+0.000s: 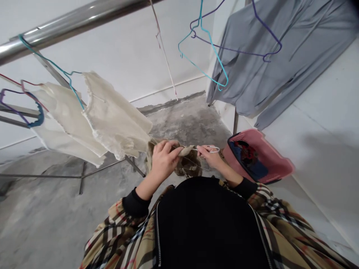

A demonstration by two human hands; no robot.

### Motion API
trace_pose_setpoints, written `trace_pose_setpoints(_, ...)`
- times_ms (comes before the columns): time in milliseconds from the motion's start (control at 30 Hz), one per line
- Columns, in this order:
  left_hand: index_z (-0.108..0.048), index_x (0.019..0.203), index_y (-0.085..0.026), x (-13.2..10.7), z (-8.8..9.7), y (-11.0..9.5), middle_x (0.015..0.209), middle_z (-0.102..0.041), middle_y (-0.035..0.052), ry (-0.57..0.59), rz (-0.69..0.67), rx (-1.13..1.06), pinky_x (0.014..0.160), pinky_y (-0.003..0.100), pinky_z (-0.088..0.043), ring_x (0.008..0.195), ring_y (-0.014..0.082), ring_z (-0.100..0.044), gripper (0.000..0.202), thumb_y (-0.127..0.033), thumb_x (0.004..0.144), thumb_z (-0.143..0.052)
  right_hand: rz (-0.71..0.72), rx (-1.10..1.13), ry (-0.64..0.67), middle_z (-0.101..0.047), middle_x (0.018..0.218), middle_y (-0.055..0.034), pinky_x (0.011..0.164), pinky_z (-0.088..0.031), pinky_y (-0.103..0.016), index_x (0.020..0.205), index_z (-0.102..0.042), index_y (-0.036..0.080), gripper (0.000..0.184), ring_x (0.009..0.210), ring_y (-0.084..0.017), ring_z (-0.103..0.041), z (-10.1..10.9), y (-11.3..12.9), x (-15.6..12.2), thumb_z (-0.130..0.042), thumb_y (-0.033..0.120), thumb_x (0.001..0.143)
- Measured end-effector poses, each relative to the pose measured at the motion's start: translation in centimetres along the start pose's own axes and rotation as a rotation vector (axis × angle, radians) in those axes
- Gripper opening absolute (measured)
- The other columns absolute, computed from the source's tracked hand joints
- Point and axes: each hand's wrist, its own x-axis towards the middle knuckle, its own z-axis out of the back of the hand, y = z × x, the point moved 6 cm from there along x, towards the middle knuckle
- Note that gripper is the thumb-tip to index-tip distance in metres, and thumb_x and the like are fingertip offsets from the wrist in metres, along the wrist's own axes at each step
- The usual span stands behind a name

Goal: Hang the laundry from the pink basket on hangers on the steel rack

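My left hand (164, 158) is clamped on a tan garment (188, 165) bunched before my chest. My right hand (211, 157) pinches a white wire hanger (216, 151) at the cloth's edge. A pink basket (276, 164) sits just beside on the floor, and cream tops (112, 116) hang to my left.

The overhead rail (70, 22) is polished metal, glossy with bright streaks. The cream garment (112, 116) is coarse matt cloth with frayed edges; the grey garment (266, 56) is smoother cloth with a faint sheen. The teal hanger (217, 56) is thin coated wire. The tan cloth (187, 161) looks matt and crumpled, the white hanger (214, 149) smooth wire. The pink basket (280, 164) is smooth plastic, the floor (56, 216) rough, mottled concrete.
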Motion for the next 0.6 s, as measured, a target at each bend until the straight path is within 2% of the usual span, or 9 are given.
trace_pose_setpoints(67, -0.071, 0.11, -0.028, 0.4, 0.9, 0.7, 0.121, -0.066, 0.0088, 0.02, -0.041, 0.179, 0.095, 0.046, -0.04, 0.118, 0.0316, -0.052, 0.029, -0.02, 0.084, -0.058, 0.025, -0.037, 0.026, -0.046, 0.048, 0.0022, 0.049, -0.029, -0.024, 0.054, -0.061, 0.018, 0.05, 0.047, -0.009, -0.038, 0.5, 0.7, 0.2, -0.055, 0.057, 0.083)
trace_pose_setpoints(100, -0.069, 0.113, -0.029, 0.6, 1.1, 1.0, 0.119, -0.067, 0.0084, 0.058, -0.045, 0.229, 0.093, 0.045, -0.04, 0.115, 0.0308, -0.054, 0.031, -0.021, 0.085, -0.058, 0.047, -0.066, 0.037, -0.046, 0.047, 0.0023, 0.049, -0.029, -0.024, 0.054, -0.062, 0.018, 0.049, 0.047, -0.009, -0.038, 0.7, 1.1, 0.4, -0.055, 0.057, 0.084)
trace_pose_setpoints(200, -0.065, 0.118, -0.03, 1.1, 1.1, 1.7, 0.102, -0.072, 0.0063, 0.231, 0.026, 0.335, 0.074, 0.036, -0.043, 0.095, 0.0254, -0.061, 0.032, -0.024, 0.088, -0.054, 0.147, -0.176, 0.047, -0.051, 0.049, 0.0015, 0.052, -0.032, -0.025, 0.056, -0.065, 0.018, 0.047, 0.049, -0.01, -0.044, 1.0, 2.4, 1.1, -0.056, 0.055, 0.084)
trace_pose_setpoints(300, -0.068, 0.105, -0.029, 0.8, 0.8, 2.0, 0.09, -0.07, 0.0048, 0.399, 0.151, 0.42, 0.056, 0.029, -0.036, 0.083, 0.0231, -0.062, 0.023, -0.026, 0.089, -0.051, 0.22, -0.231, 0.009, -0.059, 0.061, -0.0005, 0.059, -0.04, -0.026, 0.067, -0.069, 0.019, 0.04, 0.058, -0.013, -0.052, 1.4, 3.0, 1.6, -0.056, 0.051, 0.086)
trace_pose_setpoints(367, -0.068, 0.1, -0.029, 0.4, 0.9, 2.1, 0.087, -0.069, 0.0044, 0.454, 0.213, 0.45, 0.052, 0.027, -0.03, 0.079, 0.0221, -0.062, 0.021, -0.027, 0.09, -0.05, 0.279, -0.264, -0.086, -0.066, 0.08, -0.0036, 0.069, -0.046, -0.029, 0.086, -0.071, 0.02, 0.031, 0.072, -0.016, -0.058, 2.2, 2.8, 1.3, -0.058, 0.048, 0.085)
trace_pose_setpoints(433, -0.068, 0.101, -0.03, 0.0, 1.4, 2.2, 0.088, -0.069, 0.0043, 0.446, 0.262, 0.467, 0.052, 0.026, -0.027, 0.079, 0.0216, -0.062, 0.022, -0.029, 0.091, -0.048, 0.325, -0.321, -0.273, -0.065, 0.102, -0.0079, 0.085, -0.048, -0.035, 0.105, -0.066, 0.021, 0.032, 0.092, -0.02, -0.06, 3.4, 1.9, 0.3, -0.061, 0.044, 0.083)
trace_pose_setpoints(467, -0.067, 0.103, -0.03, -0.1, 1.8, 2.3, 0.089, -0.07, 0.0043, 0.425, 0.286, 0.473, 0.052, 0.026, -0.025, 0.08, 0.0214, -0.062, 0.023, -0.03, 0.091, -0.048, 0.324, -0.347, -0.383, -0.063, 0.106, -0.0095, 0.089, -0.048, -0.037, 0.109, -0.063, 0.02, 0.035, 0.097, -0.021, -0.059, 4.1, 1.1, -0.4, -0.061, 0.042, 0.083)
trace_pose_setpoints(533, -0.067, 0.106, -0.031, -0.2, 2.7, 2.4, 0.092, -0.07, 0.0045, 0.378, 0.322, 0.481, 0.052, 0.027, -0.024, 0.081, 0.0208, -0.062, 0.024, -0.032, 0.092, -0.047, 0.253, -0.358, -0.54, -0.062, 0.101, -0.0102, 0.089, -0.048, -0.041, 0.106, -0.061, 0.019, 0.032, 0.094, -0.022, -0.058, 5.0, -1.2, -1.8, -0.059, 0.041, 0.083)
trace_pose_setpoints(600, -0.067, 0.106, -0.031, -0.2, 3.6, 2.5, 0.091, -0.07, 0.0047, 0.342, 0.34, 0.482, 0.052, 0.027, -0.023, 0.081, 0.0203, -0.062, 0.025, -0.035, 0.093, -0.046, 0.146, -0.319, -0.539, -0.062, 0.087, -0.0082, 0.082, -0.05, -0.041, 0.093, -0.062, 0.018, 0.028, 0.082, -0.021, -0.058, 4.6, -3.8, -2.7, -0.057, 0.043, 0.083)
